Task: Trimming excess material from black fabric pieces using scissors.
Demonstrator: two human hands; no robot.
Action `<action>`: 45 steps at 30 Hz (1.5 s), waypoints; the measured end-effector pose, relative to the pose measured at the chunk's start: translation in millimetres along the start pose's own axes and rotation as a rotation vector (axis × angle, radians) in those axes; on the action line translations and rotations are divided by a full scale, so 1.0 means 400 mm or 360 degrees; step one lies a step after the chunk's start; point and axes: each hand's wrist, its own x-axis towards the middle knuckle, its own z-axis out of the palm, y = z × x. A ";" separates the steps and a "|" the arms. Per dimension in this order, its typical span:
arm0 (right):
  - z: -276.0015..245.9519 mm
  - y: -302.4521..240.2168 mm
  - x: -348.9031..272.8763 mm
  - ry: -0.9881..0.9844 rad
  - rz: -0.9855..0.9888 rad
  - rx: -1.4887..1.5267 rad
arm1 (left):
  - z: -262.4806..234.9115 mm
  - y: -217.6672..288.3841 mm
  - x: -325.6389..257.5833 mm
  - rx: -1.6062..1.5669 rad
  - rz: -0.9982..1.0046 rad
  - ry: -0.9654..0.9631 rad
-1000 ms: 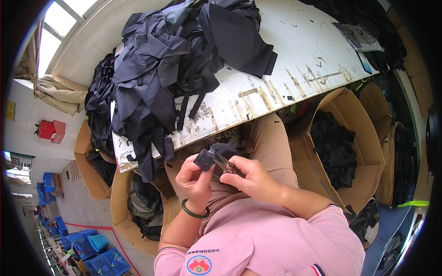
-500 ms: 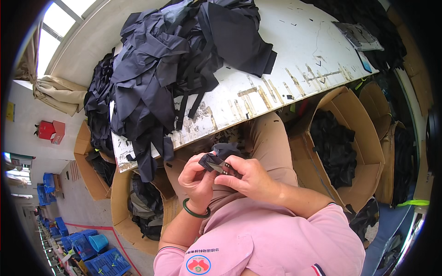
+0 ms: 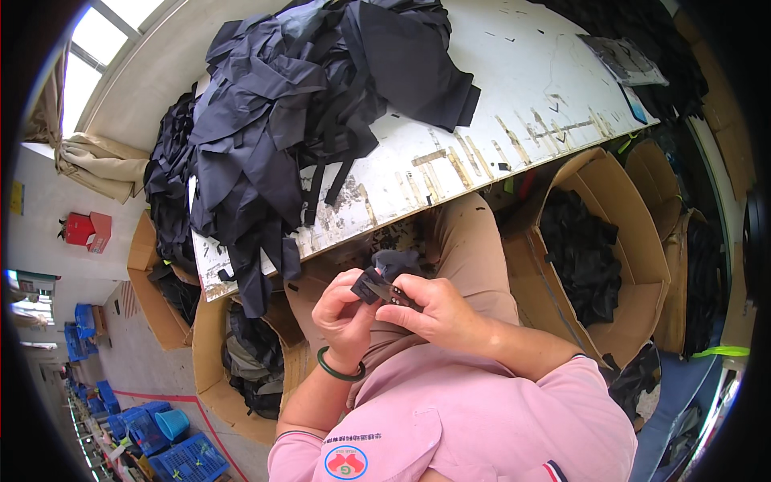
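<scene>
Over my lap, my left hand (image 3: 341,315) and my right hand (image 3: 430,309) both pinch a small piece of dark fabric (image 3: 384,277). A small dark tool or clip (image 3: 399,295) lies between my right fingers and the fabric; its kind is unclear. A green bangle (image 3: 337,372) circles my left wrist. In front of me, a large heap of dark navy and black fabric pieces (image 3: 297,104) covers the left half of the white worktable (image 3: 514,88), with strips hanging over its near edge.
An open cardboard box (image 3: 562,201) of black fabric stands at my right, with more boxes (image 3: 691,241) beyond it. More cardboard boxes (image 3: 209,353) with dark cloth sit under the table at my left. Blue crates (image 3: 169,450) are on the floor at lower left. Papers (image 3: 626,60) lie on the table's far right.
My hands have shifted the small fabric piece slightly and re-gripped it; the right fingers now close over its near edge. The heap and boxes have not moved.
</scene>
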 end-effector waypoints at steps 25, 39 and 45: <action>-0.066 0.005 -0.020 -0.0228 0.0039 -0.0325 | -0.064 0.024 0.054 -0.0619 -0.0637 -0.0598; -0.071 0.015 -0.030 -0.0182 -0.0025 -0.0395 | -0.051 0.043 0.055 -0.0444 -0.0781 -0.0609; -0.086 -0.003 -0.024 -0.0309 -0.0105 -0.0774 | -0.074 0.019 0.052 -0.0648 -0.0939 -0.0773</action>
